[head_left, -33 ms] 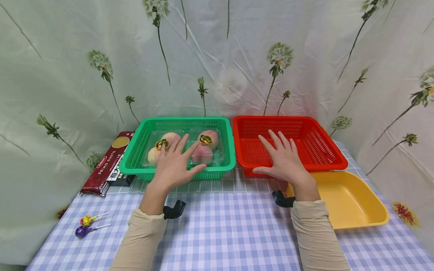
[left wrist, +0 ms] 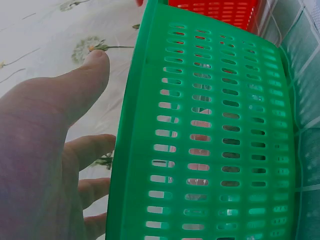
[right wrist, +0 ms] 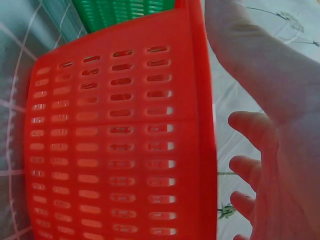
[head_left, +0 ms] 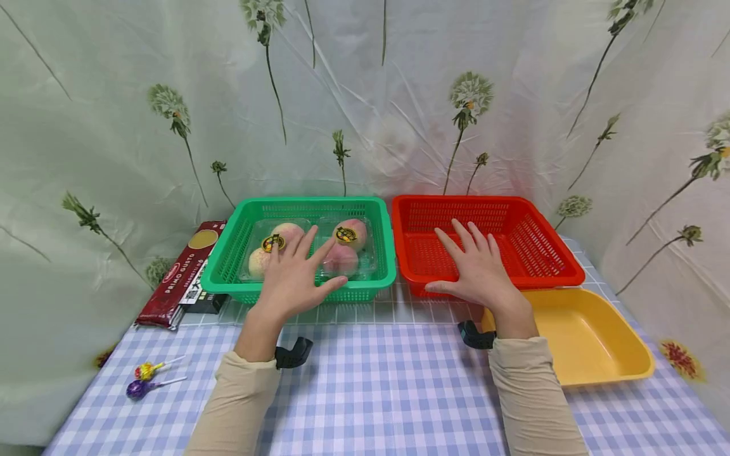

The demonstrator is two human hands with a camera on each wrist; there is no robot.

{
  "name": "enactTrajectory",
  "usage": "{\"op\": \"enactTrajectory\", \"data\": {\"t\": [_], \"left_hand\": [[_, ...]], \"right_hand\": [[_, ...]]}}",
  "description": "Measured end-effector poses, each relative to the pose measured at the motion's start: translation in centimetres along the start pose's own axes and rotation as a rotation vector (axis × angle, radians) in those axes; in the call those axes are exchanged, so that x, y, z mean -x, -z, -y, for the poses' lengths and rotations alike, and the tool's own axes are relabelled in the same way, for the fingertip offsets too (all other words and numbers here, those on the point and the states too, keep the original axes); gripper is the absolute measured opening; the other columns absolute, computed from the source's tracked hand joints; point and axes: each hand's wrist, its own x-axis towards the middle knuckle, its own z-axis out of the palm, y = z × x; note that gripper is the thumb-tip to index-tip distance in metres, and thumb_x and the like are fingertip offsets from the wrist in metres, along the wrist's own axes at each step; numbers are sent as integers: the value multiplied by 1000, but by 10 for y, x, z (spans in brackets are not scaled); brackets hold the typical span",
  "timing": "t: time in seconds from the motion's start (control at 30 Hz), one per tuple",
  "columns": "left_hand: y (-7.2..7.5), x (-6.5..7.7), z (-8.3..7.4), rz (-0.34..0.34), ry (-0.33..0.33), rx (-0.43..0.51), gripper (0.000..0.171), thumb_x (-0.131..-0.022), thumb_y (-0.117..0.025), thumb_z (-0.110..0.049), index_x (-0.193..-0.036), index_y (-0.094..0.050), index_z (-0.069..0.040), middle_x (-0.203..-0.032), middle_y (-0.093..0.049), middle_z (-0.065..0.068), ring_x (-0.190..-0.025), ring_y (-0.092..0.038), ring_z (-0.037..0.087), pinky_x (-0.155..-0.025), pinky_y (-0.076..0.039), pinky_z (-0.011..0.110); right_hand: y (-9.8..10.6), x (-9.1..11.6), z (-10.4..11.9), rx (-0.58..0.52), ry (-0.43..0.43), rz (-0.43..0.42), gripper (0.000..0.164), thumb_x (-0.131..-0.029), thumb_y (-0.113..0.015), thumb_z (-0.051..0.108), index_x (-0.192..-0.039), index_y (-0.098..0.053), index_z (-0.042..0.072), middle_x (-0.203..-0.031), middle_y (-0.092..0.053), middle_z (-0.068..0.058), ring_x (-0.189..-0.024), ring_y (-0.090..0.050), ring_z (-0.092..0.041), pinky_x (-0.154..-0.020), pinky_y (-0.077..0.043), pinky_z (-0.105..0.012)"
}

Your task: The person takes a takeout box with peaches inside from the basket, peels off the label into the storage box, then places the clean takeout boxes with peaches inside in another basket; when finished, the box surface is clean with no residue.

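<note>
My left hand (head_left: 293, 275), fingers spread, hovers over the front of a green plastic basket (head_left: 308, 288). Inside that basket are two clear plastic packs of peaches (head_left: 341, 258) with round black-and-gold stickers; the hand partly covers the left pack. Above the front rim of a red plastic basket (head_left: 422, 278) my right hand (head_left: 479, 272) is spread too, holding nothing. No items show inside the red basket. The left wrist view has the slotted green wall (left wrist: 200, 125) beside the thumb and fingers; in the right wrist view the red wall (right wrist: 110, 125) stands beside the fingers.
A yellow tray (head_left: 593, 335) sits at the right, under the right forearm's side. On the left lie a dark red spaghetti packet (head_left: 185, 272), a black box (head_left: 205, 303), and two lollipops, one yellow (head_left: 147, 371), one purple (head_left: 139, 389). Patterned curtain (head_left: 393, 95) hangs behind the baskets.
</note>
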Motion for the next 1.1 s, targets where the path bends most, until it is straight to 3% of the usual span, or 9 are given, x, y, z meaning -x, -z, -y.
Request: {"op": "enactTrajectory", "data": {"t": [0.43, 0.57, 0.77, 0.97, 1.1], "left_hand": [[-3, 1, -2, 5, -2, 42, 80, -90, -52, -69, -157, -34, -29, -168, -17, 10, -154, -21, 37, -119, -12, 69], [-2, 1, 1, 6, 21, 59, 78, -92, -52, -68, -157, -33, -29, -168, -17, 10, -154, -20, 36, -119, -12, 69], [2, 0, 12, -49, 88, 137, 72, -96, -54, -59, -156, -37, -23, -167, -22, 13, -153, -22, 37, -117, -15, 71], [8, 3, 41, -148, 191, 259, 61, -101, -52, -48, -151, -43, -16, -163, -28, 18, -149, -27, 43, -118, -16, 68], [15, 9, 64, -192, 280, 297, 60, -102, -49, -47, -150, -45, -12, -162, -29, 21, -149, -27, 45, -118, -19, 68]], "right_hand": [[-2, 2, -1, -17, -3, -34, 107, -76, -76, 59, -160, -22, 21, -167, -11, -18, -151, -10, -46, -119, -6, -70], [-1, 0, 1, -99, -11, -37, 107, -78, -76, 58, -161, -21, 18, -166, -14, -19, -150, -14, -46, -119, -13, -69], [-1, -3, 11, -391, -25, -110, 91, -86, -75, 42, -158, -26, 17, -164, -24, -16, -148, -26, -41, -110, -36, -67], [-3, -8, 40, -787, 31, -184, 65, -94, -68, 26, -151, -37, 15, -157, -37, -11, -142, -40, -36, -111, -40, -60], [-1, -20, 69, -961, 64, -148, 59, -98, -64, 25, -150, -38, 19, -156, -40, -5, -141, -44, -32, -109, -45, -56]]}}
